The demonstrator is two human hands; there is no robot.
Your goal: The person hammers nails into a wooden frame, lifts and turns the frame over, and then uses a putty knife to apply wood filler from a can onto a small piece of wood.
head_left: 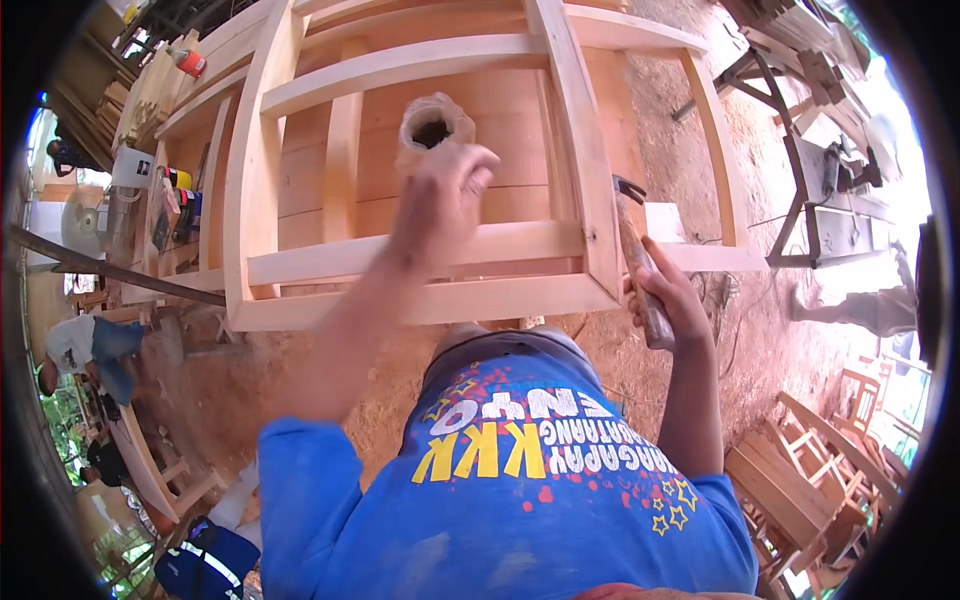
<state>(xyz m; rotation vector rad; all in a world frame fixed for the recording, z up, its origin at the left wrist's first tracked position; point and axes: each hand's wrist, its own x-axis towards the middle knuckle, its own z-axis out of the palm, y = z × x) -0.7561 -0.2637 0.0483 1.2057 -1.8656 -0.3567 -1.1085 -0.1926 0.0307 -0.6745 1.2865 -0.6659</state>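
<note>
My left hand (450, 195) is over the wooden frame, smeared by motion, its fingers curled together; whatever they may hold is hidden. Just beyond it, a cloudy plastic container (436, 106) with a round dark opening rests on the wood panel, its contents too dark to make out. At the frame's right corner, my right hand (675, 295) grips a hammer (632, 235) by its wooden handle. The hammer's dark metal claw head points away from me, beside the right rail. The pale wooden frame (430, 302) has several joined rails and slats.
Sawdust-covered ground (650, 120) shows right of the frame. A dark metal stand (790, 150) is at the far right, with stacked wooden furniture (800, 480) at lower right. A red bottle (189, 63) sits at upper left. Another person (95, 350) is at the left edge.
</note>
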